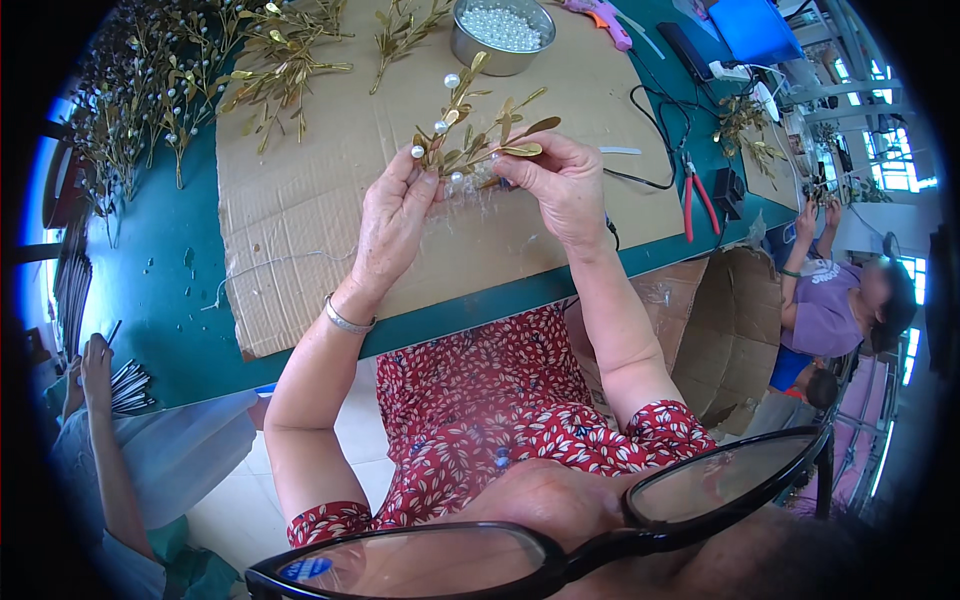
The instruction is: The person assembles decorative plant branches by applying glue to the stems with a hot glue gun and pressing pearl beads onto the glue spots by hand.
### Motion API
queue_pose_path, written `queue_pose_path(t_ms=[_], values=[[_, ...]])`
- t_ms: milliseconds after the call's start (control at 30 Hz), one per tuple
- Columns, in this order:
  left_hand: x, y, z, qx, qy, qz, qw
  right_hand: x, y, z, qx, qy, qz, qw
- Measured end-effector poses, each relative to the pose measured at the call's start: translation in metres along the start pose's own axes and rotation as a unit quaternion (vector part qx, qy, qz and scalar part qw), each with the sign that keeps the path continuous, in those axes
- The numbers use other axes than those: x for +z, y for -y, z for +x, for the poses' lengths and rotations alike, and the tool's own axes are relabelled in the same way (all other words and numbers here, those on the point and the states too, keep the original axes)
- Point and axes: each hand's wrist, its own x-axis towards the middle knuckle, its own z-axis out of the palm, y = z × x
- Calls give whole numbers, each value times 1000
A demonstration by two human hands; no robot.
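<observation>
Fingers (527, 176) hide part of the gold sprig (464, 159); the top edge crops further branches (288, 50).

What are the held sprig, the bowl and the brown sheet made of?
Sprig: plastic or metal, can't tell; glossy gold leaves glint.
Bowl: likely stainless steel; smooth grey wall, metallic sheen.
Sheet: almost surely corrugated cardboard; matte, with creases and faint ridges.

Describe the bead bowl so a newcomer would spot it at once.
On the green table lies a big cardboard sheet. Near its far side, beyond the person's left hand and right hand, stands a round metal bowl. Unlike the gold sprigs to its left and pink glue gun to its right, it holds white pearly beads.
</observation>
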Motion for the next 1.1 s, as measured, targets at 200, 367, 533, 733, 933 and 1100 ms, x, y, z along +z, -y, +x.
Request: queue_pose_path(t_ms=[200, 367, 533, 733, 933, 1100], values=[[0, 1, 0, -2, -7, 16, 1000, 1, 0, 1, -1, 8, -1, 1000], [0, 0, 1, -6, -3, 4, 1000, 1, 0, 2, 9, 10, 5, 1000], [-4, 6, 3, -9, -1, 12, 1000, 3, 0, 3, 15, 15, 17, 1000], [-7, 8, 4, -38, 20, -61, 997, 11, 8, 0, 35, -1, 36, 999], [-5, 7, 3, -49, 9, -135, 990, 9, -2, -12, 78, -21, -15, 997], [-3, 7, 6, -31, -7, -139, 990, 33, -9, -23, 27, -49, -112, 992]])
